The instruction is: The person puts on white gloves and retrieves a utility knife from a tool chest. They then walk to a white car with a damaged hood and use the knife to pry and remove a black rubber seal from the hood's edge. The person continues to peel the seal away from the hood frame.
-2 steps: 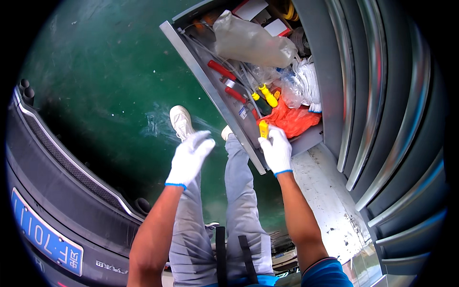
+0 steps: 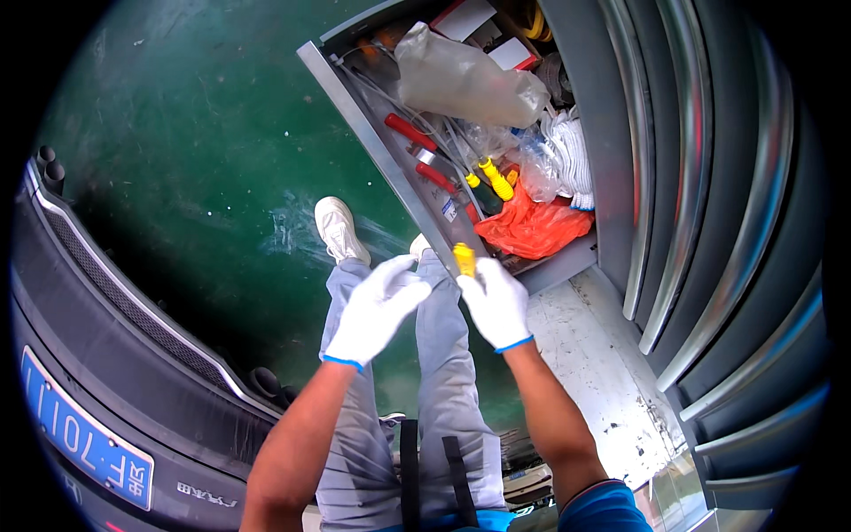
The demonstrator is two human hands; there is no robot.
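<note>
My right hand (image 2: 496, 306), in a white knit glove with a blue cuff, is closed on a small yellow tool (image 2: 464, 257); its end sticks up past my fingers, by the near end of an open grey drawer (image 2: 372, 146). Over my legs, my gloved left hand (image 2: 370, 312) has its fingers apart and holds nothing. Inside the drawer lie red-handled tools (image 2: 410, 130), a yellow-handled screwdriver (image 2: 496, 179), an orange-red plastic bag (image 2: 534, 223), white knit gloves (image 2: 569, 152) and a cloudy plastic bag (image 2: 461, 78).
On the left stands the rear of a dark car (image 2: 142, 310) with a blue plate (image 2: 84, 430). Grey drawer fronts with metal strips (image 2: 696, 160) rise on the right, beside a scuffed white surface (image 2: 594, 346). The floor (image 2: 222, 115) is green.
My right hand has moved left and slightly down, taking the yellow tool away from over the drawer. My left hand has shifted right toward it, and the two hands are closer together.
</note>
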